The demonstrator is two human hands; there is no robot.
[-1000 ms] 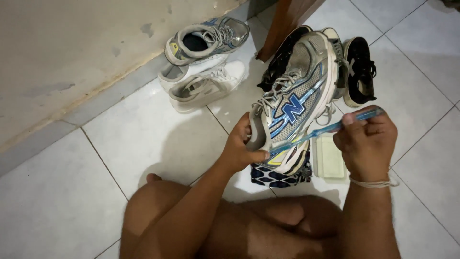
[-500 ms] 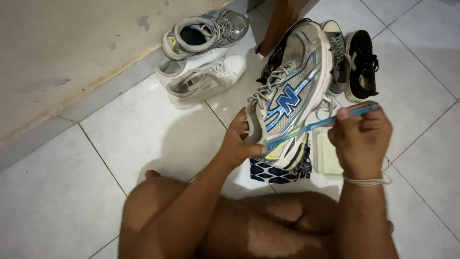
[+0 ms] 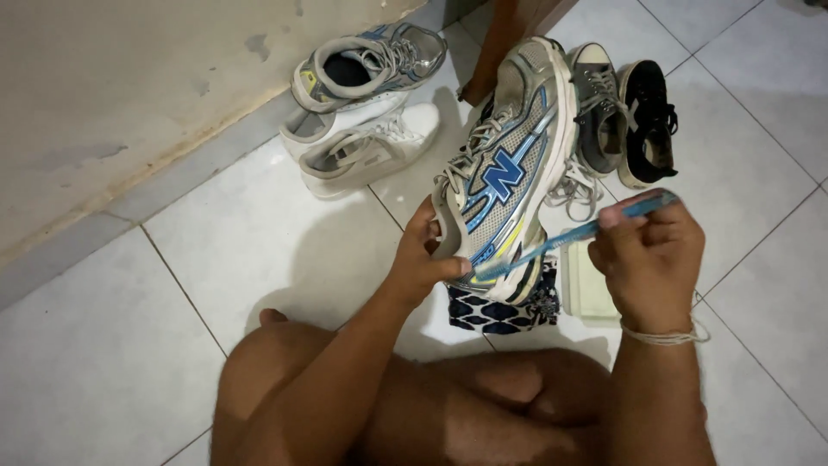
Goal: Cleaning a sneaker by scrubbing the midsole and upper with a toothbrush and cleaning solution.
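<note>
While the grey-and-blue running shoe [image 3: 504, 181] is hanging tilted above the tiles, the left hand [image 3: 424, 259] is pinching its heel collar shut. It's looking light and soft-sided, best gripped there. The right hand [image 3: 642, 255] is clenching a blue toothbrush [image 3: 573, 235] against the sole edge. Beneath is lying a patterned cloth [image 3: 500, 311]; further off, a white sneaker [image 3: 366, 151] and black shoes [image 3: 647, 121] are crowding round.

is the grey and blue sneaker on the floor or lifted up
Lifted: the left hand grips the grey and blue sneaker at its heel, toe pointing away, above the patterned cloth.
</note>
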